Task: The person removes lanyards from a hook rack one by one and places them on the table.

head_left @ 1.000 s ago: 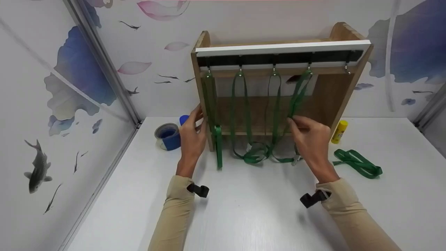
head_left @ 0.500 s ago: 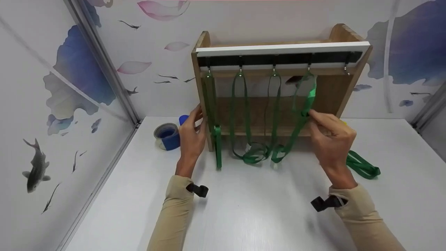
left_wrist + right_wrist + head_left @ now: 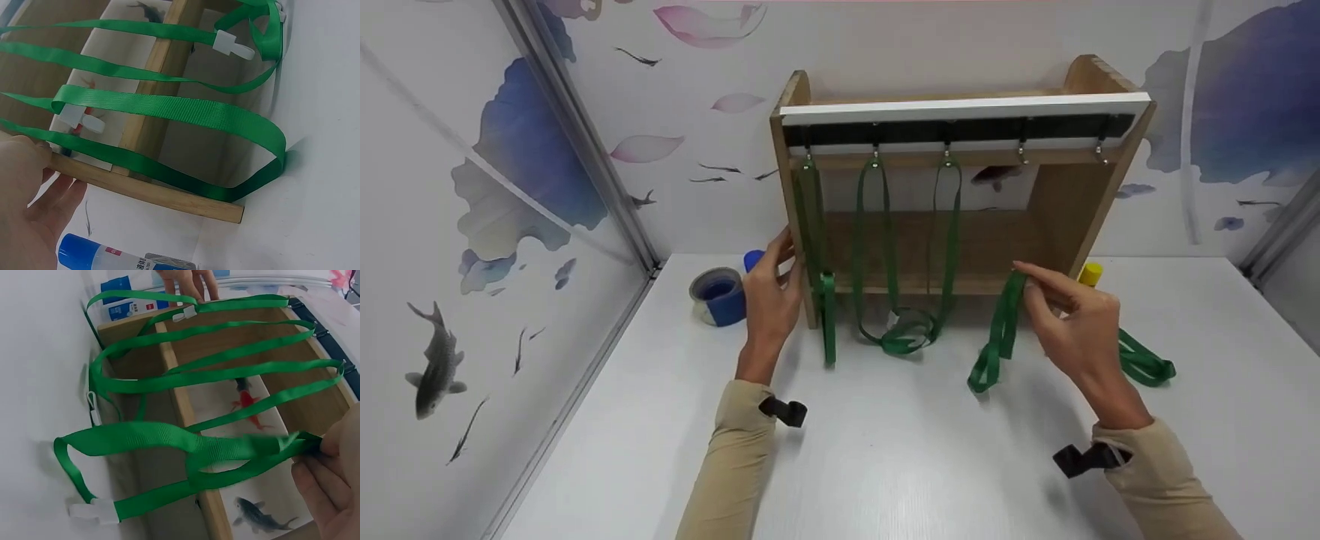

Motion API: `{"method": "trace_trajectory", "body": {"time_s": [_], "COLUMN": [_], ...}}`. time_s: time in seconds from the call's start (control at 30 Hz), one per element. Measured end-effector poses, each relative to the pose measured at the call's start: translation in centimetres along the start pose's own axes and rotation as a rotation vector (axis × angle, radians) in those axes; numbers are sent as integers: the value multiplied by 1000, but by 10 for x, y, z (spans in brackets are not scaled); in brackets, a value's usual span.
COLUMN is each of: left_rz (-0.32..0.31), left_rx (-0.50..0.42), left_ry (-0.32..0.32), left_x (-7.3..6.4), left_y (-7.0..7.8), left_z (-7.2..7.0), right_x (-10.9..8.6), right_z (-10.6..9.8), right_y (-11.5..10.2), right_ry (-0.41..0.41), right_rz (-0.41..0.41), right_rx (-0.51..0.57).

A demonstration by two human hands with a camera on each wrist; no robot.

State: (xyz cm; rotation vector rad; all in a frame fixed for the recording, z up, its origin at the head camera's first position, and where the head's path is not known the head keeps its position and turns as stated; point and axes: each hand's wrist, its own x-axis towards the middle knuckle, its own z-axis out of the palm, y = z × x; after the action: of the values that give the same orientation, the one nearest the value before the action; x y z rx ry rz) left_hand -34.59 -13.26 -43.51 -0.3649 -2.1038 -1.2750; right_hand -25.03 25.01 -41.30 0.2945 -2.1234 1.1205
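Observation:
My right hand pinches the end of a green lanyard between thumb and fingertips, low in front of the wooden shelf's right half. In the right wrist view its loop trails away towards a white plastic clip. My left hand grips the left side board of the wooden shelf, with the fingers along its outer face. Three more green lanyards hang from hooks on the black strip across the shelf's front. The two right-hand hooks carry no lanyard.
Left of the shelf stand a roll of blue tape and a blue-capped glue bottle. A yellow glue stick and a folded green lanyard are on the white table at right, partly behind my right hand.
The lanyard that hung on the fourth hook has come off it. My right hand has moved right, then down with it. The left hand stays on the shelf.

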Motion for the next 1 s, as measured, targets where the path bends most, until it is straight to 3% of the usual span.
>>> {"method": "trace_trajectory", "body": {"time_s": [0.1,0.23,0.4,0.57,0.83,0.9,1.0], "left_rz": [-5,-3,-1,4,7,7,5], "left_rx": [0,-14,-13,-14,-23,-24,-21], "left_ry": [-3,-2,-1,4,0,-1,-8], "left_x": [-1,0,0,1,1,0,0], "left_y": [-1,-1,-2,-2,-2,-2,-1], "left_z": [0,0,-1,-2,-2,-1,-1], "right_x": [-4,-7,-11,-13,-21,-25,-31], "right_z": [-3,-7,-14,-23,-19,-14,-5], "right_y": [2,4,8,10,22,26,32], "right_ry": [-38,-53,-105,-268,-653,-690,-670], "right_rz": [28,3,38,159,377,381,326], "right_rx": [-10,-5,68,119,136,89,-14]}}
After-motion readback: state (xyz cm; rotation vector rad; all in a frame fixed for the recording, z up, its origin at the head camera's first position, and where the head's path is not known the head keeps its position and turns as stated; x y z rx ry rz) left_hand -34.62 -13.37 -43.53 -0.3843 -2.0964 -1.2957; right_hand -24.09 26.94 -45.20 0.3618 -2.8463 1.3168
